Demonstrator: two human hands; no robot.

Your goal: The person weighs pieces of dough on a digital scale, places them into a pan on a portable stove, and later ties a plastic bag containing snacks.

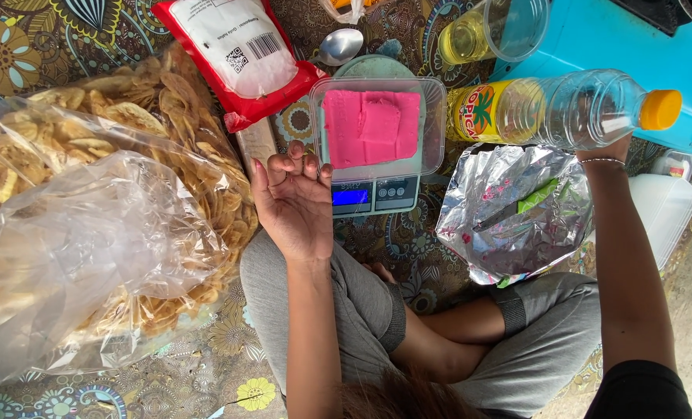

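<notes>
A big clear bag [90, 233] of yellow chips fills the left side, lying on a patterned cloth [175, 384]. Above it to the right lies a red packet [241, 58] of white powder, with a metal spoon [340, 45] just beside its top corner.

The left hand [293, 203] hovers palm up, fingers loosely curled and half open, gripping nothing; its fingertips sit just beside the near left corner of a clear tub [377, 124]. The tub stands on a small scale [373, 194] (its blue display lit) and holds flat pink slabs [371, 124]. Under the hand are the person's crossed legs in grey trousers [361, 310].

Right of the scale, a crumpled sheet of foil [517, 213] lies open on the cloth, pink smears on it and a green-handled knife [520, 208] resting in its middle. Above the foil an oil bottle [563, 109] with an orange cap is held on its side, nearly empty, cap pointing right. The right hand [614, 147] is behind and under the bottle near its neck, mostly hidden, so I cannot tell how its fingers close; a thin bracelet shows at the wrist. Behind the bottle stands a clear jug [489, 31] with yellow oil at the bottom, touching a blue box [625, 39]. A white container [664, 206] sits at the far right.
</notes>
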